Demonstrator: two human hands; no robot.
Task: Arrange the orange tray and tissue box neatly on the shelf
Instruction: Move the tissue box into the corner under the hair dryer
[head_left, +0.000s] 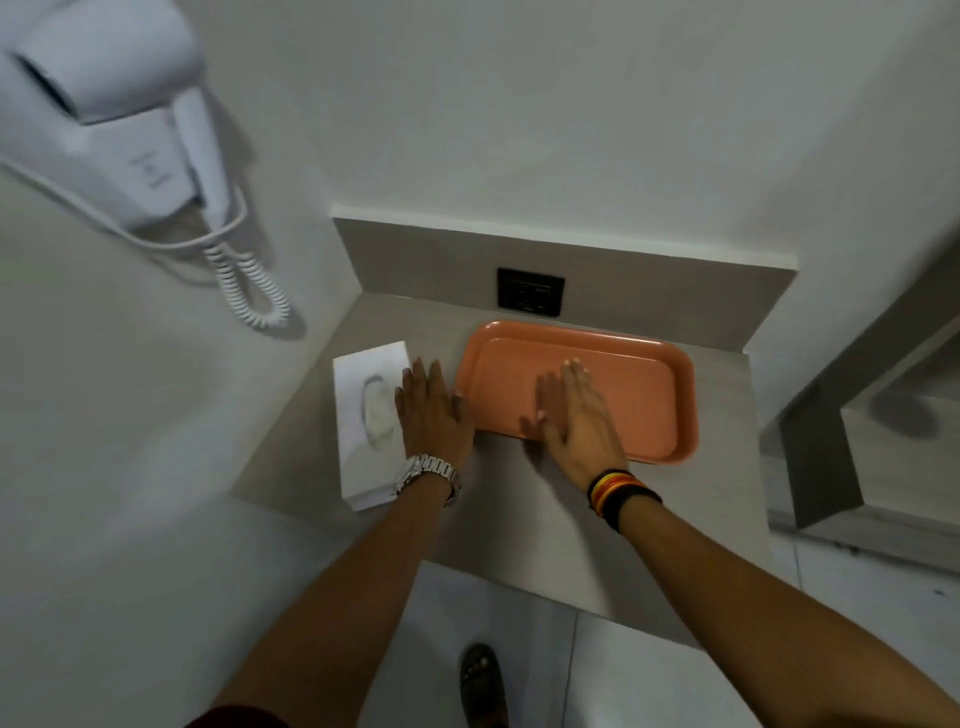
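Note:
An empty orange tray (644, 374) lies flat on the grey shelf (519, 509), close to the back panel. A white tissue box (358, 436) with an oval opening on top lies at the shelf's left edge. My left hand (434, 410) is flat with fingers extended, between the box and the tray, its side against the box's right side. My right hand (576, 410) is flat, palm down, over the tray's near left part, fingers stretched across the tray's floor. Neither hand grips anything.
A black wall socket (530, 291) sits in the grey back panel behind the tray. A white wall-mounted hair dryer (119, 114) with a coiled cord (249, 286) hangs at the upper left. A lower ledge (852, 467) lies to the right. My foot (483, 680) shows below the shelf.

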